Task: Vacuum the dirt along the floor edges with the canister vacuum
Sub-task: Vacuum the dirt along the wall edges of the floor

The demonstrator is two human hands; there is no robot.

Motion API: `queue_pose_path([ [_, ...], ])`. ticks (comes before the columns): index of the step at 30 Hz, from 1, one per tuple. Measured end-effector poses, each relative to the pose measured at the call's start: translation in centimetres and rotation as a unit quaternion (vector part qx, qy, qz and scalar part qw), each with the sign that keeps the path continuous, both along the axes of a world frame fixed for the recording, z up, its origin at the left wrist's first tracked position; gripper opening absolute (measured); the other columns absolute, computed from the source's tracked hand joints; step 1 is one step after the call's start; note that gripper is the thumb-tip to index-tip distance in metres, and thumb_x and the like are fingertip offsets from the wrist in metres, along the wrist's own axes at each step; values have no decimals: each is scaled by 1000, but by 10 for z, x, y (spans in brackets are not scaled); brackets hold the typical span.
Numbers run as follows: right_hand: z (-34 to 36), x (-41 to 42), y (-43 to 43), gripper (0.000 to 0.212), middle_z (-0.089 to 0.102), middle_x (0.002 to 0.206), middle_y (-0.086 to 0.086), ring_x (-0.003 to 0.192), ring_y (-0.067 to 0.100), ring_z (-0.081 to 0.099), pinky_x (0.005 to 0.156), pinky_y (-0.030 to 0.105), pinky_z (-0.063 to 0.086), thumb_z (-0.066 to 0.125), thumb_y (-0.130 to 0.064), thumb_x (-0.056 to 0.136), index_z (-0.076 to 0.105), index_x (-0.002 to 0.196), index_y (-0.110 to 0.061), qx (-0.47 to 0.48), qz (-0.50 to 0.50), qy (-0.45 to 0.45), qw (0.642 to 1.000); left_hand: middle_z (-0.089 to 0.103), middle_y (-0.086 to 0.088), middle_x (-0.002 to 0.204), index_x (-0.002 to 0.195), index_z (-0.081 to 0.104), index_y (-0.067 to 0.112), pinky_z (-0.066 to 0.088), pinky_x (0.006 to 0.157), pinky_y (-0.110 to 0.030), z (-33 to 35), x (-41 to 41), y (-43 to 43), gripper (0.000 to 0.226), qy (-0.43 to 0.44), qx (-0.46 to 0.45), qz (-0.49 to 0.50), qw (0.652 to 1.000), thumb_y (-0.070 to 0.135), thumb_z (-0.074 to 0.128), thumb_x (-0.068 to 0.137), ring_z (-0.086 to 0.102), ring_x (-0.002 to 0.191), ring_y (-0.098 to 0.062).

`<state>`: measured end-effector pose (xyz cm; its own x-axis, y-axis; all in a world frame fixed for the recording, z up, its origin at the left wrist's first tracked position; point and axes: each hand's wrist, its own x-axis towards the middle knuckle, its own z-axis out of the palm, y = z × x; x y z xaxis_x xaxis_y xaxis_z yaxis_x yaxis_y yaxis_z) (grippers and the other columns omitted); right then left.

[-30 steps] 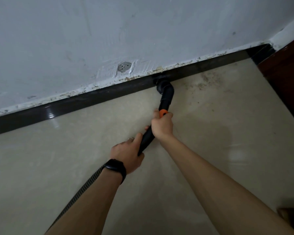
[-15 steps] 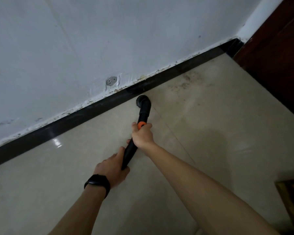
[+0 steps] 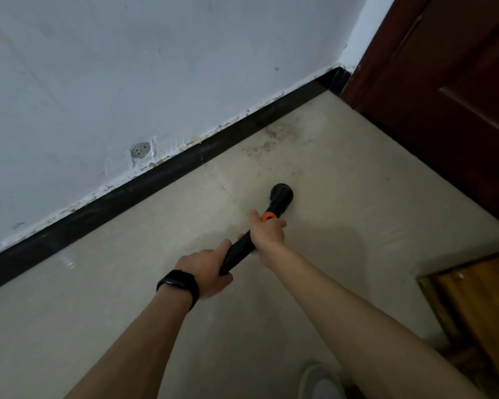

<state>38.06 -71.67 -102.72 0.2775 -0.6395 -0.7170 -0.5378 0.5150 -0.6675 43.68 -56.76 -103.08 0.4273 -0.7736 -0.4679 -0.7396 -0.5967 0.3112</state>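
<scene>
A black vacuum wand (image 3: 238,251) with an orange ring ends in a round black nozzle (image 3: 281,195) over the beige tiled floor, away from the wall. My right hand (image 3: 267,231) grips the wand just below the orange ring. My left hand (image 3: 206,269), with a black watch on its wrist, grips the wand's lower end. Brown dirt specks (image 3: 267,144) lie on the tiles beside the black skirting (image 3: 162,178), toward the corner. The hose and canister are out of sight.
A white wall with a round patched hole (image 3: 140,151) rises behind the skirting. A dark red-brown door (image 3: 444,105) stands at the right. A wooden furniture corner (image 3: 478,309) is at the lower right. A pale shoe (image 3: 321,383) shows at the bottom.
The nozzle has come off the skirting and moved out over the open floor, to the right. Both hands kept their grip on the wand. The view has swung toward the door.
</scene>
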Motion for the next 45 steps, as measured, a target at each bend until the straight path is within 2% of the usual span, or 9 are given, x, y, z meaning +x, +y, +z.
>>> queue_pose_path([
  [4,-6,-25,-15,41,59,95,7,48,14,69,58,35,61,55,-40,105,26,121,-15,0,-40,-13,999,44,10,72,107,28,35,35,50,-29,1,-20,-19,35,-10,2,-40,999,43,54,86,51,62,-19],
  [13,-23,-29,-32,38,64,86,4,49,11,70,69,37,64,49,-45,106,31,120,-15,-42,-24,6,999,45,10,77,111,28,33,32,50,-28,-15,-27,-37,36,-2,11,-34,999,42,53,88,49,61,-18],
  [21,-29,-16,-78,40,65,84,4,48,12,70,43,21,51,51,-48,104,32,120,-17,-50,-35,4,998,42,10,75,113,28,31,35,52,-28,-16,-10,-84,36,-11,14,-62,998,42,53,88,49,62,-18],
  [26,-26,-7,-104,39,62,87,6,51,16,71,57,32,59,51,-42,106,31,126,-16,-5,-30,-37,999,45,8,80,120,27,30,36,52,-28,-5,1,-111,41,-25,55,-72,996,41,52,90,53,65,-20],
  [31,-8,13,-122,38,63,98,12,46,16,68,49,30,58,50,-40,107,23,123,-17,50,9,-10,999,45,9,76,129,27,28,35,49,-27,20,10,-126,49,-18,118,-51,992,42,53,91,51,62,-15],
  [35,16,27,-129,51,62,113,19,65,24,73,64,42,65,51,-36,107,20,141,-14,136,25,-3,990,47,7,75,135,28,26,36,49,-27,51,24,-136,57,-19,177,-53,983,43,57,89,50,58,-13],
  [39,37,39,-141,53,63,106,19,65,26,75,47,39,60,56,-33,106,25,144,-12,194,67,8,979,49,5,77,126,32,24,40,50,-29,77,32,-142,54,2,202,-53,978,47,61,85,53,60,-14],
  [43,46,51,-138,54,64,118,20,88,34,74,55,44,63,57,-37,106,36,143,-4,200,158,46,966,54,5,79,105,29,29,46,54,-31,87,38,-131,47,44,184,-50,981,52,62,81,57,63,-17],
  [45,46,57,-133,57,60,125,19,89,34,70,46,40,59,57,-38,106,34,146,-3,177,167,67,968,53,5,77,107,31,27,44,53,-30,88,47,-125,46,36,176,-61,982,51,61,81,56,62,-16],
])
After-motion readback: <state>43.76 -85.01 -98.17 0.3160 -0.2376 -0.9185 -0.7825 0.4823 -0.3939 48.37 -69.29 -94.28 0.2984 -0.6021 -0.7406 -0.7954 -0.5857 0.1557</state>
